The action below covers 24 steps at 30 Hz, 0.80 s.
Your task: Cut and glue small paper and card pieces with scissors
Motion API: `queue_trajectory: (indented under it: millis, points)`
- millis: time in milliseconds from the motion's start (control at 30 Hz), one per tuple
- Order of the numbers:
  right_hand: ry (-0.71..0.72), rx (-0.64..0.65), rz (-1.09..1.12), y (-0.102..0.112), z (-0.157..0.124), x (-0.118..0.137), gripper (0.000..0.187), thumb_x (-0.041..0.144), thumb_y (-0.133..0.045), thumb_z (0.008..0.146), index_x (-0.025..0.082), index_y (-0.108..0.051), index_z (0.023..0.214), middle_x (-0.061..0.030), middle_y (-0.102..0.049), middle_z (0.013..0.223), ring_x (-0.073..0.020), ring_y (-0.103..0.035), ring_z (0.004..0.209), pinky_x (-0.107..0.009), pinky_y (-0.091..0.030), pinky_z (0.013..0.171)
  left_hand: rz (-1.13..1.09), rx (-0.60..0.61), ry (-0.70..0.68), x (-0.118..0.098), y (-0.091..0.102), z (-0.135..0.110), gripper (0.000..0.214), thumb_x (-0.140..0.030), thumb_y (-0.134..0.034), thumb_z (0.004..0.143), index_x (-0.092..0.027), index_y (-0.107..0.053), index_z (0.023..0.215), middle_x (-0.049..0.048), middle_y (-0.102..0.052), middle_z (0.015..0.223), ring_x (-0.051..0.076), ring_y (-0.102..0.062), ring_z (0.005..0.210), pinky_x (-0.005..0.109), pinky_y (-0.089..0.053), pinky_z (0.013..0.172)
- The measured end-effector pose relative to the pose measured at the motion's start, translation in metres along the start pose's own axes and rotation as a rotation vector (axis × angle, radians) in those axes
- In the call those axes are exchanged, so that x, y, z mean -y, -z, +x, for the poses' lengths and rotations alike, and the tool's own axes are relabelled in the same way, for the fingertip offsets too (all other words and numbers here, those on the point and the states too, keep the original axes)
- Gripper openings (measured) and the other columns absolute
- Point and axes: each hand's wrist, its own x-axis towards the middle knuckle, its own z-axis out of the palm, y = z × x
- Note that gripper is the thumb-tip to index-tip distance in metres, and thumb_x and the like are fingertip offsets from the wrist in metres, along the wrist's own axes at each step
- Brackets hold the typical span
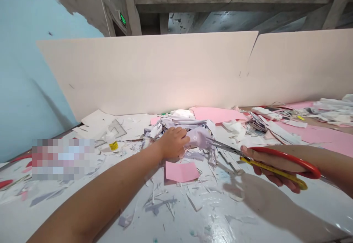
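My left hand (173,142) is closed on a piece of pale lavender patterned fabric (199,138), at the front of a crumpled heap of similar cloth (180,119). In my right hand (271,165) is a pair of large scissors (228,147) with a red handle; the blade tips meet the right edge of the held fabric. How far apart the blades are is hard to see. A yellow strip-like thing (273,171) with dark marks lies along the scissors, under the red handle. Just below my left hand sits a folded pink card (182,172) on the table.
Fabric and paper scraps (160,206) litter the white table (110,221). To the left stand a small bottle with a yellow label (113,145) and a clear ruler-like plate (117,128). Pink sheets (217,114) and a white power strip (267,113) lie behind and right. A pale partition (154,75) closes the back.
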Motion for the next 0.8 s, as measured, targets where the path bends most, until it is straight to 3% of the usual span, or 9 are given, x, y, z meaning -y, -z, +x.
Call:
queue_trajectory:
  millis: [100, 233, 500, 633, 800]
  points:
    - [-0.107, 0.065, 0.001, -0.001, 0.000, 0.004, 0.066, 0.081, -0.017, 0.066, 0.026, -0.053, 0.058, -0.0072, -0.058, 0.051, -0.0184, -0.055, 0.035, -0.036, -0.049, 0.043, 0.056, 0.001, 0.108, 0.003, -0.007, 0.001, 0.033, -0.016, -0.047, 0.072, -0.018, -0.054, 0.104, 0.0128, -0.052, 0.106, 0.026, -0.044, 0.096, 0.037, -0.035, 0.074]
    - [-0.051, 0.102, 0.010, -0.002, 0.008, 0.017, 0.073, 0.084, -0.011, 0.062, 0.022, -0.051, 0.060, -0.0072, -0.056, 0.052, -0.0177, -0.055, 0.034, -0.033, -0.046, 0.037, 0.093, 0.038, 0.198, 0.017, -0.016, 0.001, 0.039, -0.027, -0.041, 0.081, -0.022, -0.046, 0.120, 0.0128, -0.048, 0.116, 0.027, -0.040, 0.105, 0.039, -0.033, 0.078]
    - [-0.008, 0.081, 0.143, 0.011, 0.055, 0.041, 0.081, 0.087, -0.017, 0.057, 0.014, -0.051, 0.065, -0.0058, -0.052, 0.053, -0.0161, -0.050, 0.035, -0.033, -0.042, 0.032, 0.209, 0.100, 0.074, 0.050, -0.026, -0.003, 0.051, -0.010, -0.037, 0.080, -0.030, -0.039, 0.128, 0.0113, -0.053, 0.111, 0.024, -0.046, 0.097, 0.037, -0.033, 0.074]
    - [0.097, 0.079, 0.222, 0.020, 0.060, 0.053, 0.081, 0.086, -0.015, 0.059, 0.013, -0.049, 0.070, -0.0022, -0.048, 0.051, -0.0133, -0.047, 0.035, -0.029, -0.040, 0.034, 0.173, 0.073, -0.019, 0.071, -0.030, -0.016, 0.054, -0.008, -0.040, 0.079, -0.043, -0.043, 0.119, 0.0056, -0.051, 0.116, 0.020, -0.047, 0.096, 0.036, -0.032, 0.078]
    - [0.125, 0.174, 0.213, 0.022, 0.058, 0.064, 0.085, 0.085, -0.008, 0.059, 0.012, -0.049, 0.071, -0.0039, -0.050, 0.053, -0.0155, -0.049, 0.038, -0.030, -0.040, 0.034, 0.169, 0.071, -0.024, 0.081, -0.029, -0.033, 0.039, -0.003, -0.043, 0.075, -0.034, -0.056, 0.094, 0.0029, -0.055, 0.106, 0.017, -0.046, 0.091, 0.034, -0.031, 0.080]
